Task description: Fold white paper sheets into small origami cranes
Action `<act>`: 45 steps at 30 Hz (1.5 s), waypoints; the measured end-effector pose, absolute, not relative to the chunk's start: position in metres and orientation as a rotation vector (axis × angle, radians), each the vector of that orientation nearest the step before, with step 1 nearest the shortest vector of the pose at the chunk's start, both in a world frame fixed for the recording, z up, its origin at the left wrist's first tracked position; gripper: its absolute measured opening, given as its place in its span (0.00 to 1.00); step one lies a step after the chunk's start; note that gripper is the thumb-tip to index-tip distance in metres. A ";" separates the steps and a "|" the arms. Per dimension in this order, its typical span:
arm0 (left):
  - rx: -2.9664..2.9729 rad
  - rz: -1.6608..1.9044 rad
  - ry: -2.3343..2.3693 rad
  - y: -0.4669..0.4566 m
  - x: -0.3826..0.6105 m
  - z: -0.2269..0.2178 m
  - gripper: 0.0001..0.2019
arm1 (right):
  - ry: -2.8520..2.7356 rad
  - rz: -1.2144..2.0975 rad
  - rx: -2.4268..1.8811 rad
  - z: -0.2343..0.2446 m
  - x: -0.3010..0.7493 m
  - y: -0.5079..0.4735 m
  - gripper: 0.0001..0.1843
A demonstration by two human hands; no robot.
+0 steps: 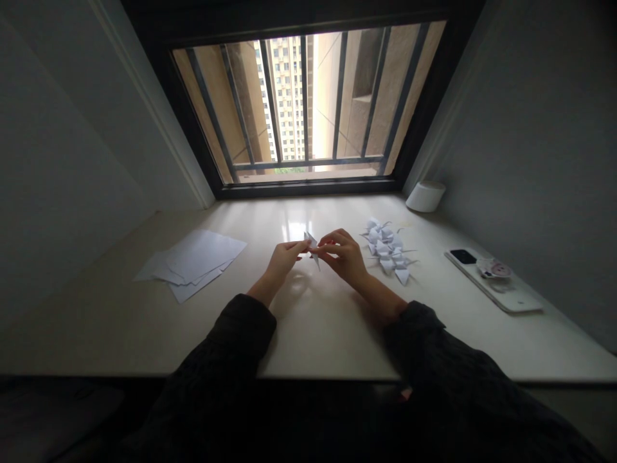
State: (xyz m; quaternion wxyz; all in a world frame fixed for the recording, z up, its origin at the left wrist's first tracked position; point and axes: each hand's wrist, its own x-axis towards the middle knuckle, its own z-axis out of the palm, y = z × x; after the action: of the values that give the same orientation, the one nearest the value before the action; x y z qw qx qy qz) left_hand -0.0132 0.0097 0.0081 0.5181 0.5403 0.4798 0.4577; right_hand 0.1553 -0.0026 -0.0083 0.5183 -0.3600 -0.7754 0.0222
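Observation:
A small folded piece of white paper (313, 243) is held between my two hands above the middle of the white counter (318, 334). My left hand (284, 260) pinches it from the left side, thumb and fingers together. From the other side, my right hand (346, 256) grips it with bent fingertips. The fingers cover part of its folds. Just right of my right hand lies a cluster of several folded white paper cranes (385, 247). Flat sheets of white paper (202, 257) lie in a loose, overlapping pile to the left.
A phone in a white case (501, 292) with a round grip on its back lies at the right. Behind it, a white cylindrical object (426, 195) stands near the right wall. A barred window (308, 116) rises behind the counter, with walls on both sides.

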 end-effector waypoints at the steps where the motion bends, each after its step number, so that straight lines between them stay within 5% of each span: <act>1: 1.294 1.094 1.144 0.010 -0.013 0.008 0.16 | -1.858 0.049 -0.862 -0.008 0.155 -0.003 0.07; 45: 1.245 1.169 1.084 0.008 -0.011 0.007 0.16 | -1.688 0.602 -0.700 -0.012 0.149 0.002 0.09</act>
State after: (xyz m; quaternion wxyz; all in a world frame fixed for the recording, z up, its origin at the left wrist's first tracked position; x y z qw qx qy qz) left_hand -0.0115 0.0082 0.0068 0.5306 0.5216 0.4544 0.4899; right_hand 0.1494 0.0021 -0.0124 0.5719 -0.2984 -0.7197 0.2568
